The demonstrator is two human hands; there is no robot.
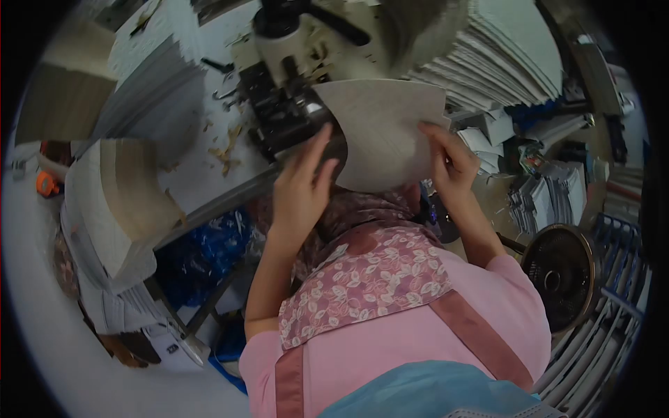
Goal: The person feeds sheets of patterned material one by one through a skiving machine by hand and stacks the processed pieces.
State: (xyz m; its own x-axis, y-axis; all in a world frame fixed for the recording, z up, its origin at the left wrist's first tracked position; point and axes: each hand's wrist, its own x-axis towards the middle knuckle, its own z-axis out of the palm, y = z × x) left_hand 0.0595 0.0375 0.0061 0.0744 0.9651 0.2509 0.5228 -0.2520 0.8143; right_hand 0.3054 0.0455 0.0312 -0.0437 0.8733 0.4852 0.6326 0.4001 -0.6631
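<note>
A pale, curved-edged sheet [383, 129] lies across the front of a black and white machine [286, 104]. My right hand [451, 157] pinches the sheet's right edge between thumb and fingers. By the sheet's left side, just in front of the machine, is my left hand [303, 184], its fingers apart and pointing up. Nothing shows in that hand. The sheet's left edge meets the dark rounded part of the machine.
Stacked pale sheets [488, 56] fan out at the upper right. Another stack [125, 202] stands at the left edge of the worktable [202, 171], where scraps and small tools lie. A round fan [561, 279] is at the right, blue plastic [205, 258] below the table.
</note>
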